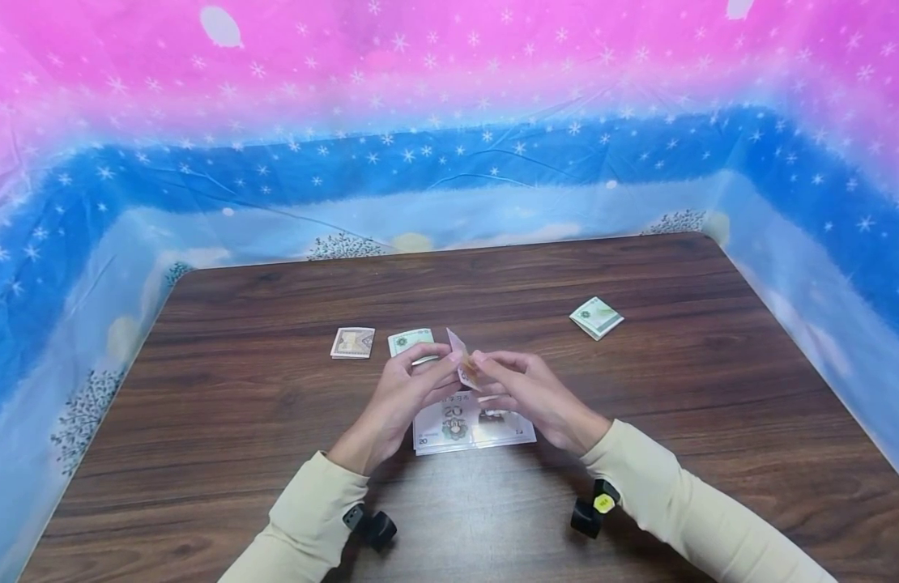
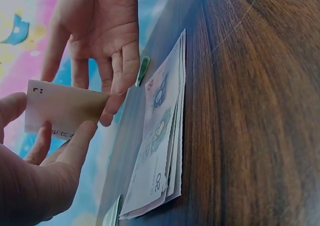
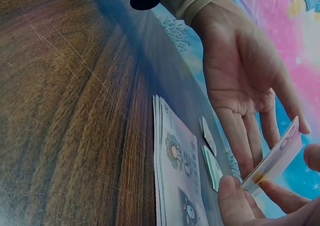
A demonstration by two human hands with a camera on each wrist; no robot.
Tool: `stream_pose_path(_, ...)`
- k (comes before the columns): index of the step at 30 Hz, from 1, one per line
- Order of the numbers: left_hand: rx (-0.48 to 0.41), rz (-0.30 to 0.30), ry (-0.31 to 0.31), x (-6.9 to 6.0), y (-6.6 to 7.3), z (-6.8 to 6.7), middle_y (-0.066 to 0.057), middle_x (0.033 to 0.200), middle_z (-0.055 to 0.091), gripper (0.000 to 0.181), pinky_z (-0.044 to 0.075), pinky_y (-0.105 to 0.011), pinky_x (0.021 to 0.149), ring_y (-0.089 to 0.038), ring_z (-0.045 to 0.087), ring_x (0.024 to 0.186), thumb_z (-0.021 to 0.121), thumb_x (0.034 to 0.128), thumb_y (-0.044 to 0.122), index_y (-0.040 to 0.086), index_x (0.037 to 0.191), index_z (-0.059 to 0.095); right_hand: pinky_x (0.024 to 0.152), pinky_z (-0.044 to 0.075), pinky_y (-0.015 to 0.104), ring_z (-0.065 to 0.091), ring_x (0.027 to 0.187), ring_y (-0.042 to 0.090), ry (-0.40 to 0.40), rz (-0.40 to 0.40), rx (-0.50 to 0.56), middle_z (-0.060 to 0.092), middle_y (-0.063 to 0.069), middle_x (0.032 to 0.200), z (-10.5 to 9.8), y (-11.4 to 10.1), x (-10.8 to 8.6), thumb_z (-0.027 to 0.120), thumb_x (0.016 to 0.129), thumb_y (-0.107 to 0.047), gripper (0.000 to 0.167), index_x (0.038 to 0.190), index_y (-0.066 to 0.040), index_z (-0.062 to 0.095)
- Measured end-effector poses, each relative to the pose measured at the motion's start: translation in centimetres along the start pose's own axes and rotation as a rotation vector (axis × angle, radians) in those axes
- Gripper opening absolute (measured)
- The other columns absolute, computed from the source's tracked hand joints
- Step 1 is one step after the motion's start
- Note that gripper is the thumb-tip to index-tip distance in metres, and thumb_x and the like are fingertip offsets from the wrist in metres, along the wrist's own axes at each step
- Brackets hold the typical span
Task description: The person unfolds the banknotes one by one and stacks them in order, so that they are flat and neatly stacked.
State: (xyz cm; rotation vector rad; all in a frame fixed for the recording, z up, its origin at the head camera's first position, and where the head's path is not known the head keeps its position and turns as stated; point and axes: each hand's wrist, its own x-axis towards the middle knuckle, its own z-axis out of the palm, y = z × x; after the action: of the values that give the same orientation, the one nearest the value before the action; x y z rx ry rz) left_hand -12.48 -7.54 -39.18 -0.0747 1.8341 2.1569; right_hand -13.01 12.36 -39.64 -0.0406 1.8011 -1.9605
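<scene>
Pinches folded banknote (image 2: 62, 101) with left hand (image 1: 400, 397) and right hand (image 1: 543, 398), near banknote stack (image 1: 467, 429); has folded green note (image 1: 598, 317) lying toward far right corner of table (image 1: 712, 389).

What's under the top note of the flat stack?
Other notes: their edges show beneath the top note in both wrist views, with the wooden table below. Most of the lower notes' faces is covered.

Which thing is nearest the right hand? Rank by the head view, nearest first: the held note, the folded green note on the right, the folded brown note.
1. Held note: at the right hand's fingertips.
2. Folded green note: beyond that hand, to its right.
3. Folded brown note: off to the left, past the left hand.
</scene>
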Motion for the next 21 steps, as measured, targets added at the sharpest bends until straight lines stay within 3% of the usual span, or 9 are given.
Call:
stream_pose_path(8,0.010,0.004,-0.014,0.14,0.02,0.15,-0.023,0.121,0.069,0.040,0.057,-0.038,0.096,-0.032,0.070,0.108,0.072,0.0961,0.024,0.000,0.126,0.060,0.100,0.054,0.047,0.063,0.118,0.039,-0.044,-0.007,0.009,0.062,0.022,0.131,0.13,-0.05,-0.18,0.063,0.101,-0.036,0.055,0.137,0.005,0.055)
stream_pose_path(21,0.048,0.016,-0.015,0.03,-0.14,0.08,-0.020,0.117,0.071,0.034,0.059,-0.037,0.091,-0.023,0.071,0.103,0.076,0.0927,0.017,-0.003,0.117,0.065,0.101,0.053,0.047,0.064,0.118,0.039,-0.095,-0.023,-0.053,0.065,0.023,0.128,-0.05,0.03,-0.20,0.076,0.092,-0.029,0.060,0.137,0.006,0.055)
